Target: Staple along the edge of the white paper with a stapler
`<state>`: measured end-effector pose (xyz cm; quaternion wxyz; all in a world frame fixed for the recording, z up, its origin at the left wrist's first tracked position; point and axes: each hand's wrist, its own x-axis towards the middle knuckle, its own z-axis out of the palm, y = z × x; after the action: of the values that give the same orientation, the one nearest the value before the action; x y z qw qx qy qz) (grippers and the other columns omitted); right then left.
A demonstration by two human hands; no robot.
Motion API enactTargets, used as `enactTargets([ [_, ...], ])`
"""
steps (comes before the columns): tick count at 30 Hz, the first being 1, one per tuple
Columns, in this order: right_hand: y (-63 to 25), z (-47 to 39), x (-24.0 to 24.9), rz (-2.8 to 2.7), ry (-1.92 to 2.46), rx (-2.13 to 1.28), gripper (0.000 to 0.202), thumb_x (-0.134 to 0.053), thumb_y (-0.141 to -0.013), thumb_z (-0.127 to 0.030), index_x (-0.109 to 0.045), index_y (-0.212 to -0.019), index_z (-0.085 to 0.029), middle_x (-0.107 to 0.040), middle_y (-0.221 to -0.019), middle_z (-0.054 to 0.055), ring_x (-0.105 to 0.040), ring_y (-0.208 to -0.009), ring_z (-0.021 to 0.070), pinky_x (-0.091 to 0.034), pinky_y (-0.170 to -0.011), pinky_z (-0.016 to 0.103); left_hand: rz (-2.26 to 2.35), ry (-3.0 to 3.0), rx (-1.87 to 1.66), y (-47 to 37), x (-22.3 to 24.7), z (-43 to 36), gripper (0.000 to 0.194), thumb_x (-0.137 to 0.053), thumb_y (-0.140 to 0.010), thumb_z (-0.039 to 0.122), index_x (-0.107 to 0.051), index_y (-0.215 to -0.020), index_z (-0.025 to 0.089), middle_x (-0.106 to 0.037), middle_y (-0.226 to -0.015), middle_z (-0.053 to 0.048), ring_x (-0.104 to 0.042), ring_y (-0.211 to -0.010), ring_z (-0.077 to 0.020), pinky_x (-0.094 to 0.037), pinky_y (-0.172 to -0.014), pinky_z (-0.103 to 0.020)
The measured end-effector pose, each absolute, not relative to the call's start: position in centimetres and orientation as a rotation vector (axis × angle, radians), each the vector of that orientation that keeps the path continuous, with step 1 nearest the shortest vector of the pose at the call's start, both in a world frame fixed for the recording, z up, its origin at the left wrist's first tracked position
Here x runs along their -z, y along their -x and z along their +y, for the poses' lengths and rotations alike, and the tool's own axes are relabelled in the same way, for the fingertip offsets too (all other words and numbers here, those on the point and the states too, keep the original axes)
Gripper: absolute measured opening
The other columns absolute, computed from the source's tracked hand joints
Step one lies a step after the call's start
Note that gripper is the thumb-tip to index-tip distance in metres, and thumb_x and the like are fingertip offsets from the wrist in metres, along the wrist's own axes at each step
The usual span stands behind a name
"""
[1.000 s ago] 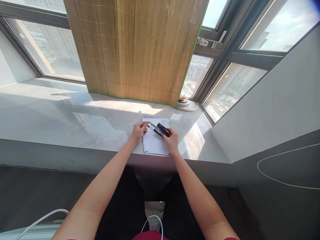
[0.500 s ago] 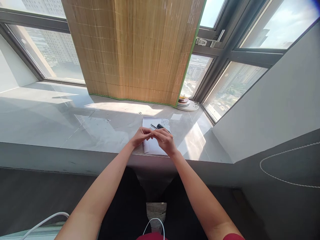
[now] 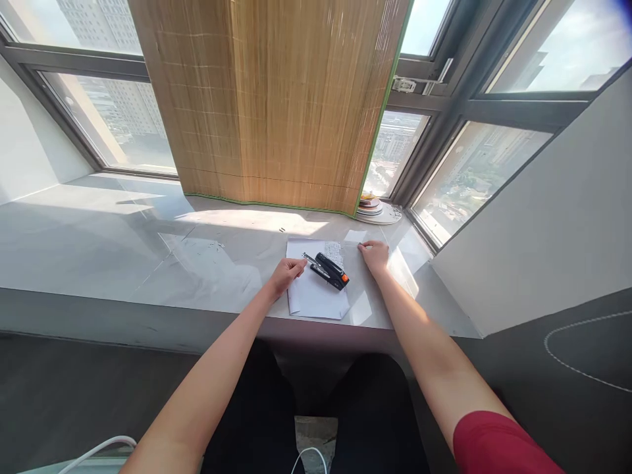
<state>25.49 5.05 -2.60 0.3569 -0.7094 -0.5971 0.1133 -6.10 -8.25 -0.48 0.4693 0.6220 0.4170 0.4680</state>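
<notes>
A black stapler (image 3: 328, 270) with an orange button lies opened up on a stack of white paper (image 3: 316, 299) near the sill's front edge. My left hand (image 3: 288, 274) is closed at the paper's left side, its fingertips close to the stapler's raised metal arm; what they pinch, if anything, is too small to name. To the right of the paper, my right hand (image 3: 375, 255) is closed with its fingertips together above the sill, by a small white sheet (image 3: 355, 236). Whatever it holds cannot be made out.
The pale tiled sill (image 3: 237, 257) carries small scattered bits (image 3: 217, 245) at left and two tiny dark pieces (image 3: 282, 230) behind the paper. Stacked plates (image 3: 370, 207) stand in the right corner. A bamboo blind (image 3: 276, 105) hangs before the windows.
My hands have come apart. The right one has moved right, off the paper, leaving the stapler in full view; the left one stays by the paper's left side. The view has shifted slightly.
</notes>
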Motion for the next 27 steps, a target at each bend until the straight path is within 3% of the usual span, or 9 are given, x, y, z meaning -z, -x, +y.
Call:
enactTargets([
  [5,-25.5,6.5,3.7,-1.621,1.741,-0.301,0.03,-0.063,-0.087,-0.03,-0.084,-0.106,-0.023,-0.076,-0.13,0.008,-0.064,-0.123,0.0316,-0.046,-0.111,0.045,1.036,-1.552,-1.114,6.1,0.7,-8.1,0.06,-0.062,-0.095,0.054,-0.033,-0.054,0.02,-0.025,-0.057,0.004,-0.018,-0.059,-0.011,-0.016,-0.059,-0.031],
  [12,-27.1,5.5,3.1,-1.644,1.813,-0.443,0.057,-0.044,-0.091,-0.018,-0.066,-0.143,-0.012,-0.081,-0.117,0.011,-0.074,-0.091,0.0214,-0.057,-0.089,0.033,1.087,-1.558,-1.125,6.1,0.6,-8.0,0.061,-0.059,-0.095,0.06,-0.037,-0.054,0.02,-0.029,-0.056,0.004,-0.02,-0.056,-0.0105,-0.017,-0.056,-0.03],
  [15,-26.4,2.7,3.1,-1.793,1.783,-0.455,0.05,-0.052,-0.094,-0.023,-0.067,-0.141,-0.016,-0.071,-0.141,0.012,-0.068,-0.124,0.0255,-0.051,-0.109,0.038,1.102,-1.506,-1.161,6.0,0.6,-8.1,0.061,-0.059,-0.095,0.062,-0.039,-0.055,0.02,-0.03,-0.056,0.004,-0.022,-0.054,-0.01,-0.018,-0.055,-0.029],
  [17,-25.4,0.5,3.5,-1.89,1.787,-0.376,0.05,-0.052,-0.099,-0.032,-0.063,-0.146,-0.019,-0.053,-0.162,0.012,-0.049,-0.149,0.0295,-0.035,-0.125,0.047,1.108,-1.45,-1.212,5.9,0.8,-8.1,0.056,-0.059,-0.094,0.061,-0.045,-0.058,0.021,-0.031,-0.056,0.004,-0.023,-0.053,-0.0099,-0.019,-0.053,-0.028],
  [19,-24.3,-1.2,3.7,-2.025,1.868,-0.241,0.055,-0.038,-0.106,-0.037,-0.051,-0.157,-0.018,-0.039,-0.171,0.013,-0.034,-0.159,0.0293,-0.025,-0.13,0.053,1.161,-1.402,-1.303,6.1,1.1,-7.7,0.05,-0.056,-0.095,0.06,-0.051,-0.063,0.022,-0.031,-0.055,0.005,-0.024,-0.05,-0.0106,-0.021,-0.052,-0.027],
  [21,-23.7,-2.1,3.6,-2.1,1.922,-0.161,0.059,-0.029,-0.109,-0.038,-0.045,-0.161,-0.017,-0.036,-0.173,0.013,-0.031,-0.161,0.0279,-0.023,-0.13,0.054,1.313,-1.405,-1.416,6.9,1.2,-6.8,0.046,-0.051,-0.097,0.057,-0.056,-0.068,0.022,-0.032,-0.053,0.005,-0.029,-0.049,-0.0124,-0.025,-0.052,-0.028],
  [24,-23.7,-2.1,3.3,-2.089,1.91,-0.144,0.059,-0.03,-0.107,-0.039,-0.048,-0.158,-0.016,-0.039,-0.171,0.013,-0.035,-0.158,0.0284,-0.024,-0.13,0.053,1.707,-1.573,-1.46,9.1,0.6,-4.0,0.038,-0.046,-0.1,0.045,-0.06,-0.073,0.023,-0.049,-0.059,0.0,-0.045,-0.056,-0.017,-0.037,-0.059,-0.03],
  [27,-24.0,-1.8,3.0,-2.067,1.894,-0.155,0.058,-0.031,-0.107,-0.038,-0.051,-0.156,-0.015,-0.041,-0.17,0.014,-0.037,-0.157,0.0297,-0.025,-0.129,0.054,2.003,-1.913,-1.197,11.6,0.0,-0.1,0.015,-0.053,-0.094,0.026,-0.067,-0.097,0.021,-0.07,-0.099,-0.011,-0.064,-0.093,-0.0258,-0.049,-0.082,-0.035],
])
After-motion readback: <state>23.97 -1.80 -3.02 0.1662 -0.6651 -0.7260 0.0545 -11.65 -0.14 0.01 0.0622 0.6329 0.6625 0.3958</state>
